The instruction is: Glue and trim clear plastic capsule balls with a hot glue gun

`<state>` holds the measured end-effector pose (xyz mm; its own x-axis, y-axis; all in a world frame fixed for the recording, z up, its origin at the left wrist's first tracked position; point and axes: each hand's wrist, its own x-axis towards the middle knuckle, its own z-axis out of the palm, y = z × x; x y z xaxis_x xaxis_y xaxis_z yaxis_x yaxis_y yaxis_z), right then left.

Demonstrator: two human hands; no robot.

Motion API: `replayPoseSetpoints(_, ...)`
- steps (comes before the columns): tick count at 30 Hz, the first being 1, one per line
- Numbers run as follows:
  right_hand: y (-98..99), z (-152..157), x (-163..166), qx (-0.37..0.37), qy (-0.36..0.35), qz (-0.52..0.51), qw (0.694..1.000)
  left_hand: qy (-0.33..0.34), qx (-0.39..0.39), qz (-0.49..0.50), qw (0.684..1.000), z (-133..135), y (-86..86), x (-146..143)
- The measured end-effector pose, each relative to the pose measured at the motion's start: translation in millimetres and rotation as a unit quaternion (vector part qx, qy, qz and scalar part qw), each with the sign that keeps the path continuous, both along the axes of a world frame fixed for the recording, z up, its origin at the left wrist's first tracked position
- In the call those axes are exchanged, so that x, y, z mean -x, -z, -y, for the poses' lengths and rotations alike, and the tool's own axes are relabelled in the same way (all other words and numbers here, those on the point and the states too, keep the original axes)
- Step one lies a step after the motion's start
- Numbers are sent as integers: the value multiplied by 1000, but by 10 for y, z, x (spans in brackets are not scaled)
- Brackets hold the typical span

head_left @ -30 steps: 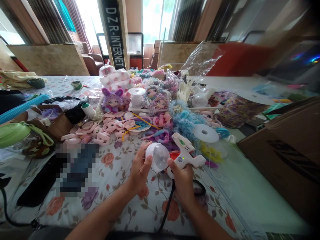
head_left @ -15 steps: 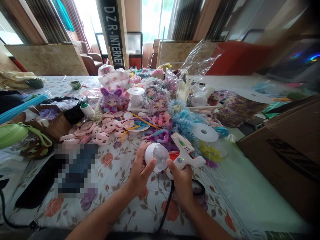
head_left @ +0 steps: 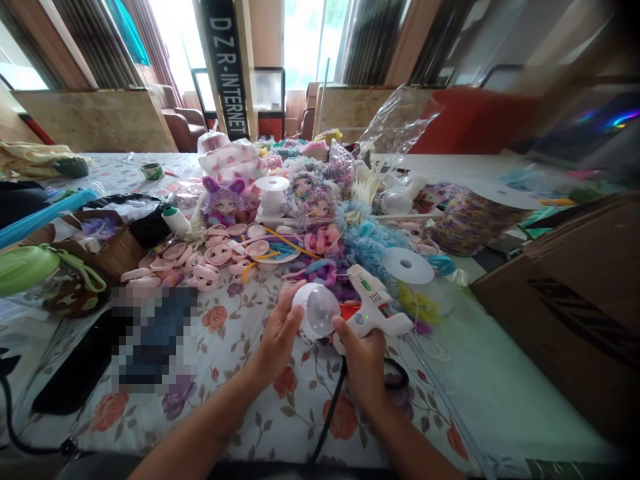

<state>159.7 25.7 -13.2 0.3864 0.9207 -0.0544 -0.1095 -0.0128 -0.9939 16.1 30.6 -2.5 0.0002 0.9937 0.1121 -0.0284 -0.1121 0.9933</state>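
My left hand (head_left: 281, 333) is closed around the side of a round white piece with a clear dome (head_left: 323, 310), its thumb and fingers gripping the white edge. My right hand (head_left: 365, 357) grips a white glue gun (head_left: 375, 320) with an orange trigger; a small green light glows on its body. The gun's nozzle points up and away to the left, beyond the dome. A black cord (head_left: 333, 417) runs from its handle toward the table's near edge. Just past my hands lies purple and pink yarn (head_left: 320, 270).
Pink doll face pieces (head_left: 205, 273) lie left of centre. Finished plush dolls (head_left: 223, 200), a white spool (head_left: 273, 193) and blue fluffy yarn (head_left: 365, 243) stand behind. A cardboard box (head_left: 560, 313) is at the right, a black tray-like object (head_left: 75, 367) at the left.
My left hand has turned the white domed piece slightly, so more of its white rim shows. My right hand still holds the glue gun in nearly the same place.
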Motion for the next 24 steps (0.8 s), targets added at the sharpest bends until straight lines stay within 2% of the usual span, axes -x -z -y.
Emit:
replayPoseSetpoints(6,-76,24,31,6,-1,16,1000,-16,-55,-43,997,-3,62,11)
replayPoseSetpoints(15,-117,40,32,17,20,36,999,3,-53,-14,998,-11,52,33)
replayPoseSetpoints(24,-115,67,56,18,-12,14,1000,-40,-89,-96,991,27,109,36)
